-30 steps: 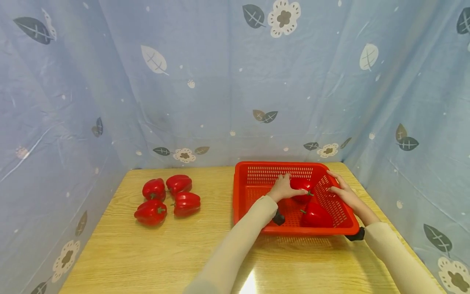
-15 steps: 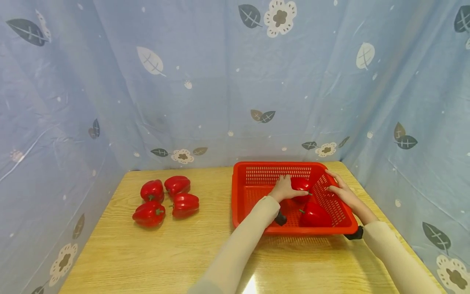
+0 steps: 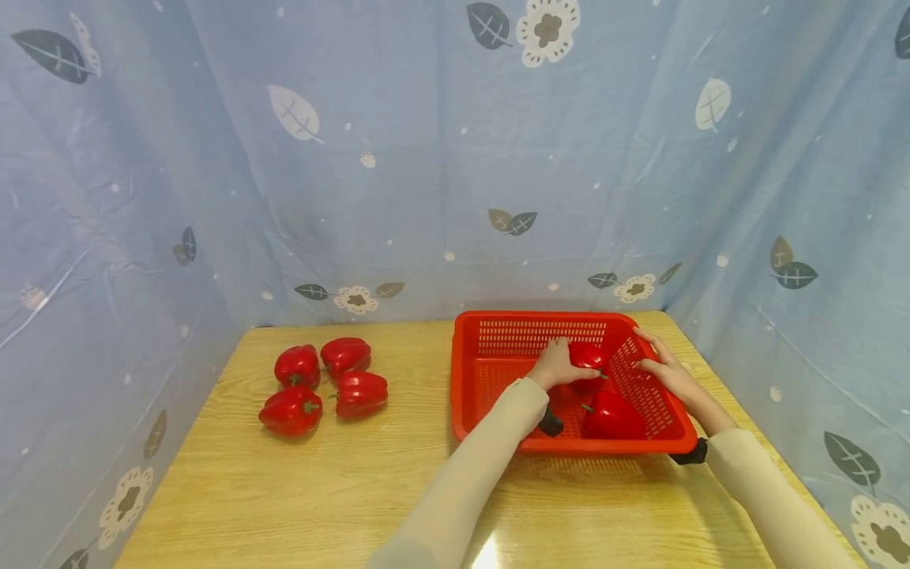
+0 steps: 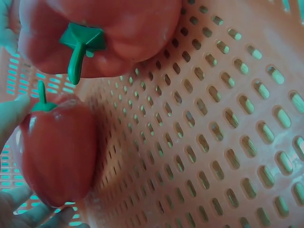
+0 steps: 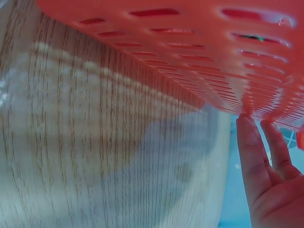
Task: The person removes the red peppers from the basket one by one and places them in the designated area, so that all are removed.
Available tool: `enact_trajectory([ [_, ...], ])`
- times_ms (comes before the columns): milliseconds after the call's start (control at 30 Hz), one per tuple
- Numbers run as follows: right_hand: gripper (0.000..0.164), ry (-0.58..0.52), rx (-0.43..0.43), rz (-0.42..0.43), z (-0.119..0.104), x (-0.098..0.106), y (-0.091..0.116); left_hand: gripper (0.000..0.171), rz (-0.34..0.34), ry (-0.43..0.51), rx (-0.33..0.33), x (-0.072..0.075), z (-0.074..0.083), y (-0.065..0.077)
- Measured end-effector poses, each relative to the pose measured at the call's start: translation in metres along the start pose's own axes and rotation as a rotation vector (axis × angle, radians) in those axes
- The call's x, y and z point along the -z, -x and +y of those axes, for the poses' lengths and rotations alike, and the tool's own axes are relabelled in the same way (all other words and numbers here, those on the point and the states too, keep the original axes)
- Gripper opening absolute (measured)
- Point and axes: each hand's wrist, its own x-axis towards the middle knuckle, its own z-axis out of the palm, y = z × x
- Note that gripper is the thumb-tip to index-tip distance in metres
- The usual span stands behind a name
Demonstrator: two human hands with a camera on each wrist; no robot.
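Note:
In the head view my left hand reaches into the red perforated plastic basket. It grips the far red bell pepper, partly hiding it. The left wrist view shows my thumb and fingers around that pepper, near its green stem. A second bell pepper lies nearer the basket's front. My right hand holds the basket's right rim, thumb over the inner side. In the right wrist view, nearly straight fingers touch the outside of the basket wall.
Several red bell peppers lie grouped at the left on the wooden table. Blue patterned curtains enclose the table's back and both sides. The basket stands near the table's back right.
My left hand has shifted slightly right with the far bell pepper inside the basket. My right hand stays at the rim. The head view sways a little.

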Motion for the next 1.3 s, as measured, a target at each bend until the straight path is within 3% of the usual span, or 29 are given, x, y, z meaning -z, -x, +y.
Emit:
enact_trajectory([
  [233, 0.060, 0.001, 0.001, -0.007, 0.000, 0.000, -0.002, 0.082, 0.044, -0.054, -0.006, 0.009, 0.009, 0.011],
  [500, 0.060, 0.024, 0.028, -0.015, -0.003, 0.000, -0.003, 0.078, 0.066, -0.052, -0.017, 0.012, 0.009, 0.011],
  [867, 0.058, -0.021, -0.029, -0.023, -0.018, -0.006, 0.004, 0.076, 0.076, -0.066, -0.027, 0.015, 0.016, 0.015],
  [1300, 0.058, 0.020, -0.029, 0.001, 0.000, 0.001, 0.003, 0.075, 0.064, 0.005, -0.051, 0.015, 0.019, 0.017],
])
